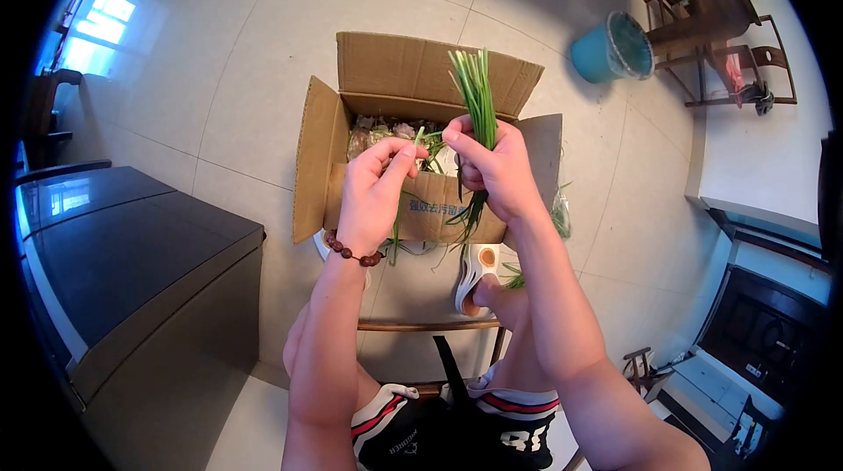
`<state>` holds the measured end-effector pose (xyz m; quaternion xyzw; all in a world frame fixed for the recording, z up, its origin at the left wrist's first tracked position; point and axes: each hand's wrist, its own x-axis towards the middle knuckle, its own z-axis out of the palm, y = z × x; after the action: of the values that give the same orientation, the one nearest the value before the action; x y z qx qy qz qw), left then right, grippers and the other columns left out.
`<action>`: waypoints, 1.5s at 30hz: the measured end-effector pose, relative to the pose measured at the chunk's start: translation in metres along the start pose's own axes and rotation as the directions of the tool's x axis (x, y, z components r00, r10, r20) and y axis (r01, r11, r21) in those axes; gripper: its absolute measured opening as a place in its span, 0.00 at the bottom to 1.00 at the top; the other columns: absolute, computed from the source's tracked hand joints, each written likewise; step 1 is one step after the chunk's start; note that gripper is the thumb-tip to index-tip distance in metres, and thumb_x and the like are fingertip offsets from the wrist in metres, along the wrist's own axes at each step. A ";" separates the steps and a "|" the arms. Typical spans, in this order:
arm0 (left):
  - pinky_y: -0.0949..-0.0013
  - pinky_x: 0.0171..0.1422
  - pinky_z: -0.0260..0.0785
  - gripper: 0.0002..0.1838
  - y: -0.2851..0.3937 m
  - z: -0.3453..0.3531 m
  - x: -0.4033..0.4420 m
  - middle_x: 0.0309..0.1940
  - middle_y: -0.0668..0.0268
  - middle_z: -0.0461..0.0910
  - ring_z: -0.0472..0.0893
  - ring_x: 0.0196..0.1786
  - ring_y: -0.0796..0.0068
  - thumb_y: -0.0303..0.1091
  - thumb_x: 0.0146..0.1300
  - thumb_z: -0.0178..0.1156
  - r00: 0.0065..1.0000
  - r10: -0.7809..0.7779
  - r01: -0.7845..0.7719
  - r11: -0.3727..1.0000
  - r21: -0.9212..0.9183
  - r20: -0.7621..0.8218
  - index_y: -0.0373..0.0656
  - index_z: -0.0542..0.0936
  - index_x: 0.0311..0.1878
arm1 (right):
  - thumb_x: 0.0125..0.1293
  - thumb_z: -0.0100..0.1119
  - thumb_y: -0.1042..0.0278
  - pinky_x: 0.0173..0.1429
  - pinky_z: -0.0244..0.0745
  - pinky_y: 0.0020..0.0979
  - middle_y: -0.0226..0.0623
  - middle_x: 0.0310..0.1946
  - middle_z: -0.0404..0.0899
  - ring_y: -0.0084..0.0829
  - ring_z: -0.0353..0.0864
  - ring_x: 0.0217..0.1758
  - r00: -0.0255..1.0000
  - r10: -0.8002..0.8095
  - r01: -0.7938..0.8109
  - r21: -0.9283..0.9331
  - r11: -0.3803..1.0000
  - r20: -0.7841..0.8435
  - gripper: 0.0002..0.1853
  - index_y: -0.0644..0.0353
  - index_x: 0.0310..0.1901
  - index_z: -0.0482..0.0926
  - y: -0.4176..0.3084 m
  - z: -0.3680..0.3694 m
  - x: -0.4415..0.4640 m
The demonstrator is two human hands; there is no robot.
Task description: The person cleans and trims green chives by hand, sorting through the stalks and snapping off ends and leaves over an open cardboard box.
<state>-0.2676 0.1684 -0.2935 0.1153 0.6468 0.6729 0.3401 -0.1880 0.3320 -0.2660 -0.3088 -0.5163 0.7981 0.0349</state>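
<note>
Pinching a stalk (pixel 419 135) in my left grip (pixel 379 181) above the box (pixel 395 71), I clutch the bunch (pixel 479 95) over it in my right grip (pixel 504 171). I judge this a picking-over step; the next move calls for a light left touch and steady right hold.

Fairly bright, cool light reaches me. At upper left, bluish-white glare burns out on the glossy floor (pixel 237 58), and a smaller reflection shines on the dark cabinet (pixel 189 304) to my left. Soft shadow lies around the blue bucket (pixel 595 57), and the inside of the cardboard box (pixel 386 65) is dimmer than its flaps. My fingers (pixel 479 146) look reasonably sharp; details soften outward. The wide lens bends straight edges into curves, and black fills all 4 corners.
</note>
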 end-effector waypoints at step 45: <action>0.80 0.17 0.45 0.17 0.022 -0.007 0.001 0.20 0.78 0.59 0.53 0.15 0.90 0.51 0.80 0.47 0.961 -0.263 0.167 0.798 -0.579 -0.085 0.50 0.69 0.37 | 0.68 0.65 0.64 0.27 0.67 0.32 0.45 0.18 0.70 0.32 0.64 0.18 0.906 -0.250 0.419 -0.630 0.654 0.342 0.12 0.67 0.43 0.82 0.011 0.018 -0.013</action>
<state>-0.2791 0.1650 -0.2743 -0.1196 0.4521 0.7981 0.3800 -0.1840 0.3081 -0.2643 -0.1056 -0.8242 0.5563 0.0062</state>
